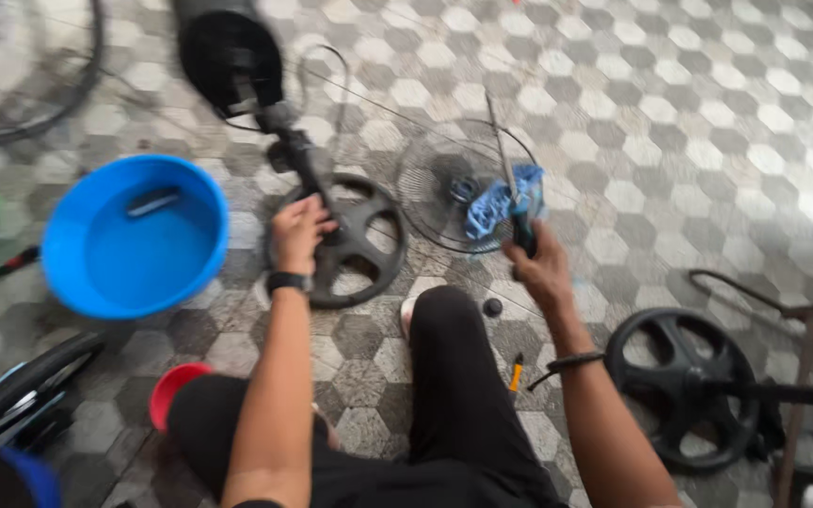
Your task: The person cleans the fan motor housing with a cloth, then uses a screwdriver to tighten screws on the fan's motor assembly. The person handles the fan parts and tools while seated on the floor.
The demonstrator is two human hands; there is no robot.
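Observation:
My left hand (295,231), with a black watch on the wrist, grips the black neck of a fan (301,162) just above its round spoked base (361,245). The fan's black motor housing (228,58) tilts away at the top. My right hand (536,267) holds a screwdriver (512,193) by its dark handle, shaft pointing up. Behind the screwdriver lies a round wire fan guard (444,183) with a blue cloth (501,199) on it. The picture is blurred.
A blue basin (134,235) stands at left, a red bowl (171,390) by my knee. A second black fan base (684,386) and a metal frame (802,320) lie at right. A small orange tool (516,372) and a black cap (492,307) rest on the hexagon-tiled floor.

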